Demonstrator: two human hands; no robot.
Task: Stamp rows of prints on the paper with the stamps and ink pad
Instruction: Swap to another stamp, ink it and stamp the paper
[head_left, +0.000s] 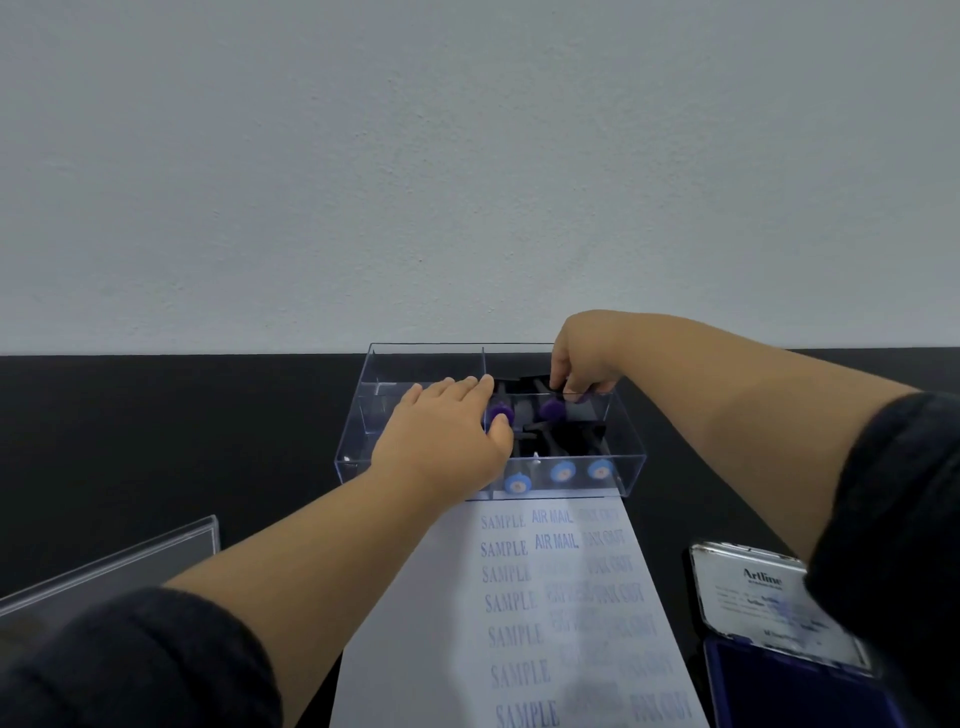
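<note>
Nearest, two dark sleeves frame the view. Between them a white paper (519, 613) runs away across a black table (156, 441), its near end cut off by the bottom edge. It carries three columns of blue prints: "SAMPLE" on the left, "AIR MAIL" and smudged words in the middle, a blurred column on the right.

At the near right an ink pad (769, 680) lies open, its lid (763, 597) tilted back, partly hidden by the right sleeve. At the near left stands a clear stand (130, 556).

Beyond the paper, touching its far end, sits a clear box (363, 447) of stamps, split by a divider. Three stamps with light blue knobs (562, 472) lie along the near wall; purple-knobbed ones (501, 413) lie behind.

The left hand (447, 436) rests flat over the box's middle, fingers straight, holding nothing. The right hand (584, 364) reaches in from above at the far right, fingertips curled around a dark stamp handle (566, 387); the pinch itself is partly hidden.

This looks like picking a stamp. Lifting it straight up should clear the walls; the left hand can steady the box.

Open table lies left of the paper. The pad crowds the right side, so carry the stamp high over the lid.
</note>
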